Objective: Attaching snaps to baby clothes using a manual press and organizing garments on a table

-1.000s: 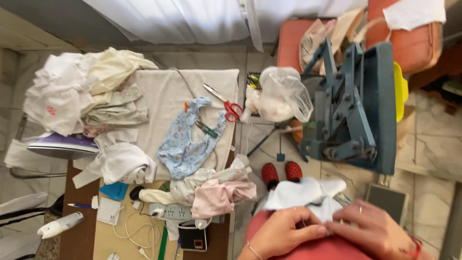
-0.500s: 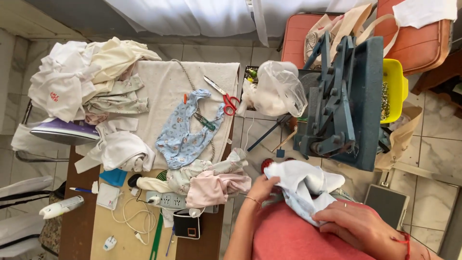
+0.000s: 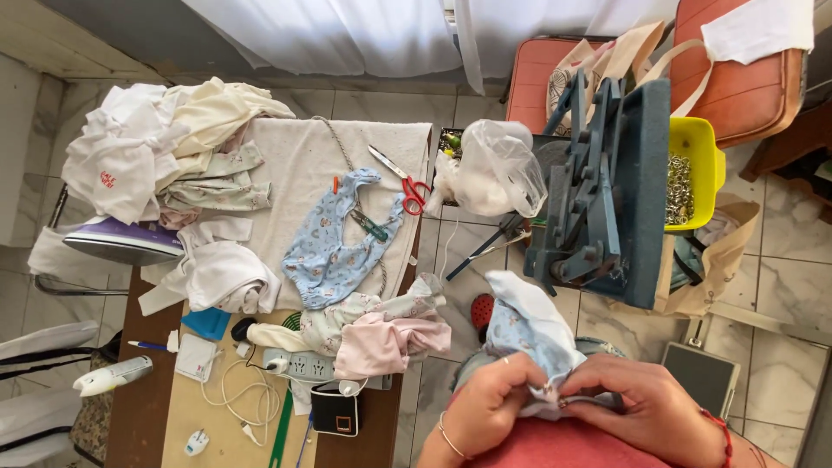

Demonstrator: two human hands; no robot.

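Note:
Both my hands pinch a small white and light-blue printed baby garment (image 3: 530,325) over my lap, at the bottom right of the head view. My left hand (image 3: 492,406) grips its lower left edge, and my right hand (image 3: 643,407) holds the right side; the fingertips almost meet. The cloth bunches upward between them. A similar blue printed bib-shaped piece (image 3: 334,247) lies flat on the table's white towel (image 3: 299,160), with a small clipper (image 3: 371,225) on it and red-handled scissors (image 3: 406,186) beside it.
A blue-grey press machine (image 3: 607,182) stands right of the table, with a yellow bin of metal snaps (image 3: 689,173) behind it. Piled clothes (image 3: 165,152), a purple iron (image 3: 126,243), a power strip (image 3: 299,366) and a clear plastic bag (image 3: 498,169) crowd the table.
The garment went from spread across my lap to bunched up between both hands. My left hand came in from the cloth's left edge to meet my right hand.

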